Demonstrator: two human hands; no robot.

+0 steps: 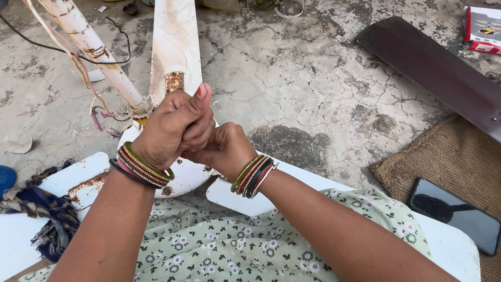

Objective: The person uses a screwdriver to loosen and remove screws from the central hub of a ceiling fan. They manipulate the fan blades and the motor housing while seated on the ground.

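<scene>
While the two hands press together over the middle of the old white ceiling fan (180, 175), it is hard to see what sits between them. The left hand (169, 128) is curled shut with its thumb sticking up, and the right hand (224, 149) is curled shut too, tucked under and against the left. They seem to squeeze some small thing, perhaps for a firm twist, but I cannot tell what it is, because the fingers hide it. The fan lies flat on the cracked grey floor (292, 78), just in front of the person's knees, so its round middle is close and easy to reach. Its rusty white rod (91, 47) leans away to the upper left, with thin wires (99, 112) hanging from the end. One white blade (175, 42) points straight ahead. A dark brown blade (433, 70) lies well apart on the right, near a rough mat (443, 151) with a black phone (454, 214) on it.
</scene>
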